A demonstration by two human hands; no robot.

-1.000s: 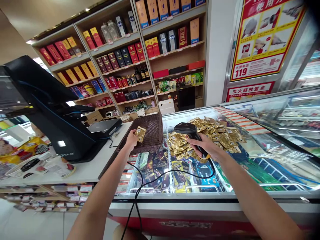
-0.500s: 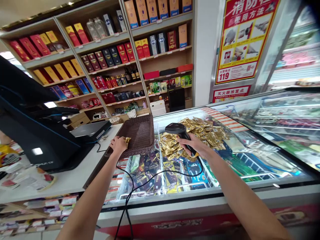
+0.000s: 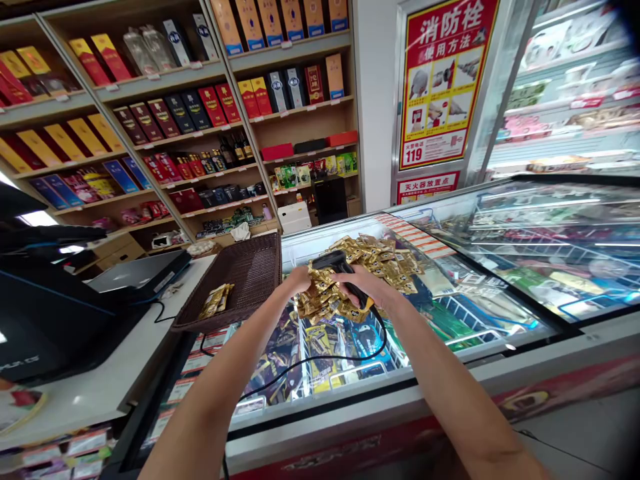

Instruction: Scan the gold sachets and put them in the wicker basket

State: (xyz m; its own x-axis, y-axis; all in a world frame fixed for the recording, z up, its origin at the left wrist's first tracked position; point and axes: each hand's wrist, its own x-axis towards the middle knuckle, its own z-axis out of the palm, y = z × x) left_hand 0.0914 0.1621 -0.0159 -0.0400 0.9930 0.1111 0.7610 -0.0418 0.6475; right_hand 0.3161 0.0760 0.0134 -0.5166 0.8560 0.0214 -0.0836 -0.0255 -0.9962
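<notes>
My right hand (image 3: 364, 285) is wrapped round the handle of a black barcode scanner (image 3: 353, 288), its head pointing left over a heap of gold foil packets (image 3: 385, 260). The heap lies on the glass top of a chest freezer. At the left edge of this heap is my left hand (image 3: 300, 279), up against the packets; its fingers are mostly hidden, so a grip cannot be made out. Left of it, a brown wicker basket (image 3: 255, 270) stands tilted across the counter and freezer edge, with a few gold packets (image 3: 216, 301) inside.
The scanner's black cable (image 3: 320, 358) loops over the freezer glass (image 3: 450, 320). A dark checkout terminal (image 3: 45, 300) and a flat black device (image 3: 145, 273) stand on the white counter (image 3: 120, 373). Behind are shelves of boxed goods (image 3: 185, 113).
My left hand has let go of gold packets in the basket and moved right to the heap. The scanner has tilted lower over the heap. The view has swung right.
</notes>
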